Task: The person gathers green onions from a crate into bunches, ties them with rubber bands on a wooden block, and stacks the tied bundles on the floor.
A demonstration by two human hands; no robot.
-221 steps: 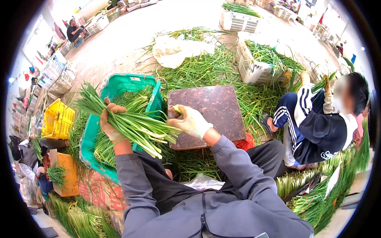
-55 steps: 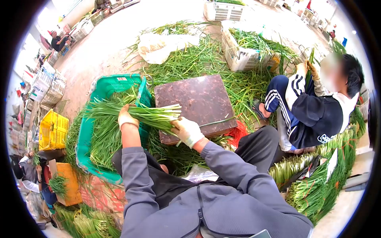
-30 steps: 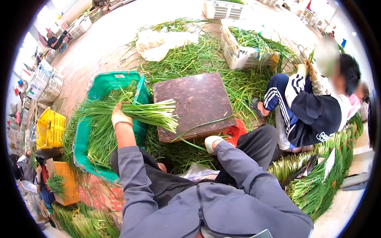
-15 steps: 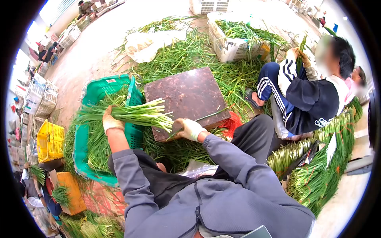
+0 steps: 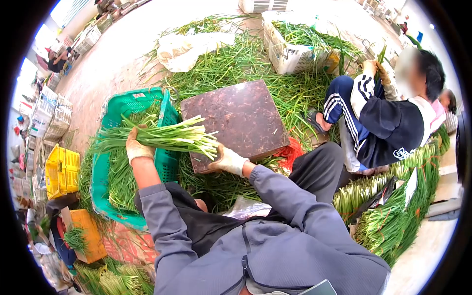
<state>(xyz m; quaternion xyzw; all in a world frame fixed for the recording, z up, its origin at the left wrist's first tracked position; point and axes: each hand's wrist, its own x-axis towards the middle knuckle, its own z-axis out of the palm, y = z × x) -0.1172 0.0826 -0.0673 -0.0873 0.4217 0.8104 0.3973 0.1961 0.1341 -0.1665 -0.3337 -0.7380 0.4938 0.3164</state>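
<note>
My left hand, in a pale glove, is wrapped round a bunch of long green stalks. Their leafy ends lie to the left over a green crate and their pale ends point right. My right hand, also gloved, is at the pale ends, by the near edge of a brown square board; its fingertips are partly hidden, so what it holds, if anything, cannot be made out. More loose stalks fill the green crate.
Loose stalks cover the floor beyond the board. A white crate of stalks stands behind. A co-worker sits at the right, near tied bundles. At the left are a yellow crate and an orange box.
My right hand, earlier low beside the board, has come back to the pale ends of the bunch. The thin stalk that lay across the board's near corner is gone. My left hand keeps hold of the bunch.
</note>
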